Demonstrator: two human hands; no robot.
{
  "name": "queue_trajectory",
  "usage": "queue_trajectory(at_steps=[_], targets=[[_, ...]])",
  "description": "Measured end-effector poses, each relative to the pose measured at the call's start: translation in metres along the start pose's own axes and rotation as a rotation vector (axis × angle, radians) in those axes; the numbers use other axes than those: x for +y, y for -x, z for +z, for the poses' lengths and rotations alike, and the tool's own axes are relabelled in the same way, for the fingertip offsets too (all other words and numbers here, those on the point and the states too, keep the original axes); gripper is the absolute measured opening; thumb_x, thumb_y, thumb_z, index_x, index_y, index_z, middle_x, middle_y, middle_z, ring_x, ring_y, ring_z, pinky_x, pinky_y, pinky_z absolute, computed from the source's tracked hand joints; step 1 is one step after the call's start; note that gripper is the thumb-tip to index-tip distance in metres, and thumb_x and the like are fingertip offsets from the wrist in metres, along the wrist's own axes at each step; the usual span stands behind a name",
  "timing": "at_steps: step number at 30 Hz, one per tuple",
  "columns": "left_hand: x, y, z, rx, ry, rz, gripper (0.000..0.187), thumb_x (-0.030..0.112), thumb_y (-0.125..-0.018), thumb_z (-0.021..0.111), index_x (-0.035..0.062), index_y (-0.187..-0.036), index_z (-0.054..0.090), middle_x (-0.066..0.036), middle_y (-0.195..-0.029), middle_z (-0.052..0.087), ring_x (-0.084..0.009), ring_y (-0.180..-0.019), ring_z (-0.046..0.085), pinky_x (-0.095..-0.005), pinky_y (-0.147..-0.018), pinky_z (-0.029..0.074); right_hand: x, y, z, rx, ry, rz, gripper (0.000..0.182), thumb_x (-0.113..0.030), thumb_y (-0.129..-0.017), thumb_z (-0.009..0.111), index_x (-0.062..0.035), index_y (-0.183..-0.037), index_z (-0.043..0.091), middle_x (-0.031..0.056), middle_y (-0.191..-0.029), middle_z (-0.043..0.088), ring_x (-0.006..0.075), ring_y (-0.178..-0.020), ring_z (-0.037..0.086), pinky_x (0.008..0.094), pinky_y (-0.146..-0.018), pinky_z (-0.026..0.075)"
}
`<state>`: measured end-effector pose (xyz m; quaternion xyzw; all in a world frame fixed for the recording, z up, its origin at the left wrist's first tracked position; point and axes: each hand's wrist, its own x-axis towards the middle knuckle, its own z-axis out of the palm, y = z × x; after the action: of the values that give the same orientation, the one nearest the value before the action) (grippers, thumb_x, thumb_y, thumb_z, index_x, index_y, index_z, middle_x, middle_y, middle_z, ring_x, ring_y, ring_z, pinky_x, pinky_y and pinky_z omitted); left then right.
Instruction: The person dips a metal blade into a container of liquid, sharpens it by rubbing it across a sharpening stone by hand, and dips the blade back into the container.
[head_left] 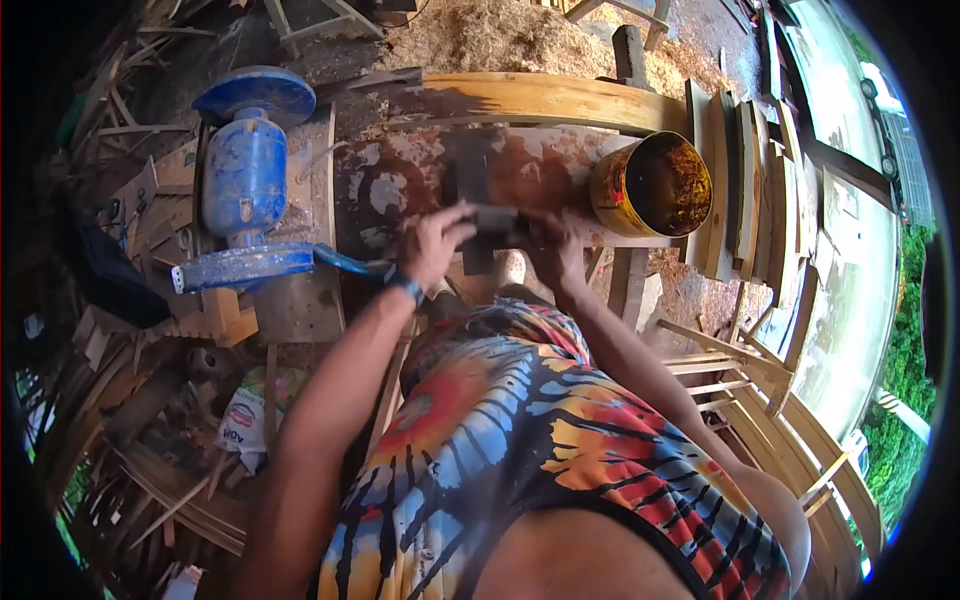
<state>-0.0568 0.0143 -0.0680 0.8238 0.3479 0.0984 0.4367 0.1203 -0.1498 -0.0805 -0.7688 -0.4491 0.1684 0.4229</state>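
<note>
Both hands are at the near edge of a stained workbench point(400, 150). A small dark block-like piece point(495, 218), blurred, spans the gap between them. My left hand point(437, 240) has its fingers curled at the left end of this piece. On its right end is my right hand point(555, 250), its fingers wrapped round it and partly in shadow. Beneath the piece, a flat dark strip point(472, 165) lies across the bench and sticks out over the near edge. To the right stands a yellow, paint-stained bucket point(615, 195) with a dark inside.
A blue bench grinder-like machine point(245, 175) stands at the left. Behind the bench lie a long wooden beam point(560, 100) and sawdust point(480, 40). Boards point(745, 190) stand at the right. A white bag point(243, 422) and scrap wood are at the lower left.
</note>
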Motion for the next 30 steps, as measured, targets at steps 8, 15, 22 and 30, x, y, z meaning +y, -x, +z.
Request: queue_trajectory(at_steps=[8,15,22,30], targets=[[-0.02,-0.052,-0.016,0.094,0.053,0.012,0.037,0.032,-0.092,0.073,0.0123,-0.123,0.073,-0.014,-0.125,0.07,-0.0308,-0.112,0.071,-0.0383,-0.099,0.054,0.003,-0.068,0.025,0.086,0.071,-0.022,0.047,-0.035,-0.077,0.086,-0.0132,-0.116,0.072,0.0152,-0.101,0.073,0.0344,-0.09,0.069,0.0448,-0.079,0.054],[-0.013,0.004,0.007,0.139,0.125,-0.17,0.053,0.034,-0.077,0.089,0.0054,-0.119,0.074,-0.017,-0.133,0.067,-0.0303,-0.118,0.068,-0.0377,-0.101,0.053,-0.006,-0.005,0.027,-0.057,0.195,0.06,0.049,-0.044,-0.078,0.085,-0.0172,-0.116,0.072,0.0143,-0.098,0.072,0.0337,-0.097,0.068,0.0463,-0.086,0.053],[-0.012,-0.033,-0.015,0.238,0.007,-0.078,0.052,0.033,-0.076,0.089,0.0053,-0.117,0.075,-0.017,-0.128,0.069,-0.0283,-0.114,0.07,-0.0359,-0.096,0.056,-0.019,-0.051,0.038,0.006,0.076,0.131,0.046,-0.039,-0.078,0.086,-0.0141,-0.115,0.074,0.011,-0.103,0.074,0.0327,-0.1,0.067,0.0444,-0.088,0.053],[-0.038,-0.038,0.001,0.319,0.157,-0.093,0.055,0.023,-0.074,0.092,0.0009,-0.12,0.072,-0.021,-0.132,0.067,-0.0271,-0.118,0.067,-0.0375,-0.1,0.053,-0.024,-0.058,0.046,-0.071,0.072,0.165,0.052,-0.046,-0.079,0.085,-0.0175,-0.12,0.072,0.0091,-0.102,0.076,0.0334,-0.103,0.067,0.0451,-0.097,0.048]])
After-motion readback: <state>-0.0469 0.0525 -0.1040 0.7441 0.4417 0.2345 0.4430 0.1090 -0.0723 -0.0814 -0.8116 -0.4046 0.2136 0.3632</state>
